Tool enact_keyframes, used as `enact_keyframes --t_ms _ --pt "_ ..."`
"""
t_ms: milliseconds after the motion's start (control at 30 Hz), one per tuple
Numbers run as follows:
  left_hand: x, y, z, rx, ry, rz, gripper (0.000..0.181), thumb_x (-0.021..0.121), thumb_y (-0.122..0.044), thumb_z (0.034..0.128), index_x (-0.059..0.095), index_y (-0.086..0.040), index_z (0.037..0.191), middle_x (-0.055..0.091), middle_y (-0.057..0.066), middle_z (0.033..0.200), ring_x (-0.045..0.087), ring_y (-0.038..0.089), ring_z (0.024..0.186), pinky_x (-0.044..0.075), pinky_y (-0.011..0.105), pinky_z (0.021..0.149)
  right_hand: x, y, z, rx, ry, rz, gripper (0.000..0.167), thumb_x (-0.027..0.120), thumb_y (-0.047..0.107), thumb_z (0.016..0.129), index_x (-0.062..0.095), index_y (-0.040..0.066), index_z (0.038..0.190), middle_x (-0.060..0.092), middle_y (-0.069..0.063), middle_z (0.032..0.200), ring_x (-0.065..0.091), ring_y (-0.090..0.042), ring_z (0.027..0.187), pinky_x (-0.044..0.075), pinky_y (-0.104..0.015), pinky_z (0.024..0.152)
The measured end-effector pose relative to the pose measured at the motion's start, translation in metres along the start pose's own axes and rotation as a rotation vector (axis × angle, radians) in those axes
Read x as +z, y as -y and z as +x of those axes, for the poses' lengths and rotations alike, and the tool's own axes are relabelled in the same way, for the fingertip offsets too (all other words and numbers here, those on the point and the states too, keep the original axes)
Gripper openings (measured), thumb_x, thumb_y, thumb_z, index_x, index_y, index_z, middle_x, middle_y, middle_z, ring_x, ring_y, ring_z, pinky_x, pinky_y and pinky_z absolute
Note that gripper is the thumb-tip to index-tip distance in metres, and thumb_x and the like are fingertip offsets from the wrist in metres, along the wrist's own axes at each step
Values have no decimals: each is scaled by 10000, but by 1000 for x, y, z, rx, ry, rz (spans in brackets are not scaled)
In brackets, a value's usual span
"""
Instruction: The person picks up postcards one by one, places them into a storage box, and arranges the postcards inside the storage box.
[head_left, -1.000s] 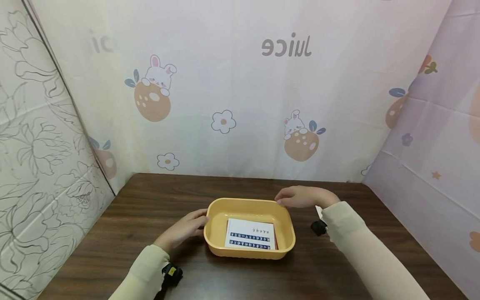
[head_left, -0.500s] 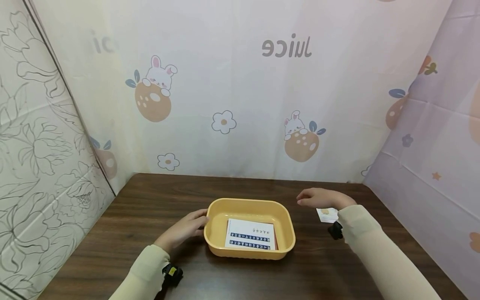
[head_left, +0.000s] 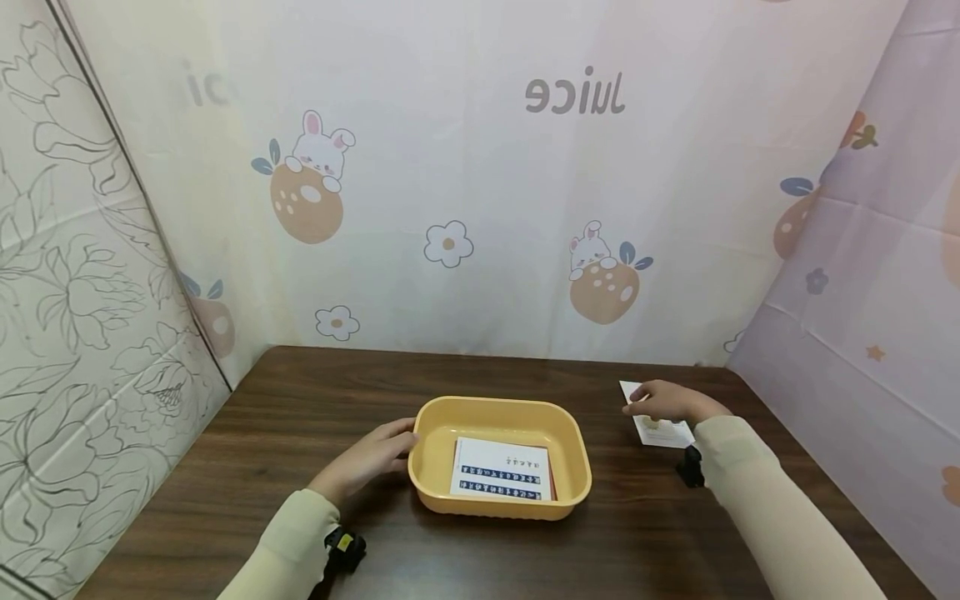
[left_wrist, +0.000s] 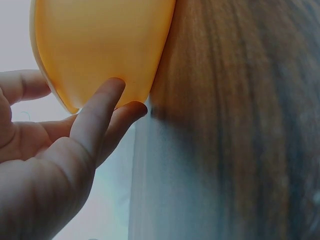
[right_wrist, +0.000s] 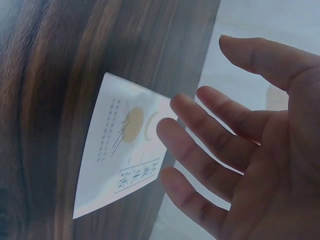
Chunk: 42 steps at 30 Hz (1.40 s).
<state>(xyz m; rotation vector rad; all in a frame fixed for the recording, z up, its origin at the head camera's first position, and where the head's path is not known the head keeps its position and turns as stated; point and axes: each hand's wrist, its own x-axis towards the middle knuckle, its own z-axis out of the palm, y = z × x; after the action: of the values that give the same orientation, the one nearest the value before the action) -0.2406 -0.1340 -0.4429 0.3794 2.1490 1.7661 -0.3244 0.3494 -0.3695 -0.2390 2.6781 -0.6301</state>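
Observation:
A yellow plastic basin (head_left: 497,505) stands mid-table, with white printed cards (head_left: 501,468) lying inside it and a red edge showing beneath them. My left hand (head_left: 372,457) holds the basin's left end: in the left wrist view, fingertips (left_wrist: 117,86) press the outer wall while another digit reaches behind the rim. To the right of the basin, a white picture card (head_left: 663,432) with a tan drawing and printed characters lies on the table. Over that card hovers my right hand (head_left: 670,402), its fingers loosely spread and holding nothing, as the right wrist view shows.
The dark wood table (head_left: 315,400) runs back to a printed curtain (head_left: 465,167). Further curtains close in the left and right sides. Black wrist cameras (head_left: 345,548) are strapped below both sleeves.
My right hand has moved from the basin's far right rim rightward to above the picture card, uncovering more of it. The left hand and basin have stayed put.

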Motion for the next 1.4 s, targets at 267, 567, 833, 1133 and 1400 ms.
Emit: enact_keyframes --t_ms 267,567,833,1133,1400 --pt "-1 0 1 -2 -2 -2 559 448 -237 1069 320 85 1508 414 282 1483 530 351 1270 515 446 974 -2 -27 6 77 -82 -65 732 630 404 969 474 -233 1293 531 -410 1252 603 -499 1058 514 -588 880" --pt "-1 -1 2 6 -8 2 554 450 -240 1069 332 81 1505 413 276 1486 524 351 1277 511 448 979 -3 -41 -2 211 -136 -140 929 669 548 884 466 -291 1226 467 -474 1264 489 -602 1159 485 -613 919" --pt "-1 -2 3 4 -6 -2 550 448 -239 1070 336 80 1504 407 276 1492 517 355 1284 509 448 983 1 -51 -1 216 -134 -150 963 647 588 873 466 -309 1173 510 -465 1194 548 -562 1091 509 -582 890" --pt "-1 -1 4 2 2 -6 559 456 -248 1069 330 74 1509 403 272 1498 516 351 1289 508 445 985 14 -58 1 256 -166 -45 1017 726 564 826 401 -308 1236 460 -473 1261 533 -535 1090 485 -588 913" --pt "-1 -1 3 -6 2 -6 563 450 -242 1069 318 76 1514 398 280 1498 505 365 1297 505 452 987 19 -60 1 277 -189 50 984 757 502 829 390 -312 1241 450 -472 1262 526 -503 1086 460 -587 956"
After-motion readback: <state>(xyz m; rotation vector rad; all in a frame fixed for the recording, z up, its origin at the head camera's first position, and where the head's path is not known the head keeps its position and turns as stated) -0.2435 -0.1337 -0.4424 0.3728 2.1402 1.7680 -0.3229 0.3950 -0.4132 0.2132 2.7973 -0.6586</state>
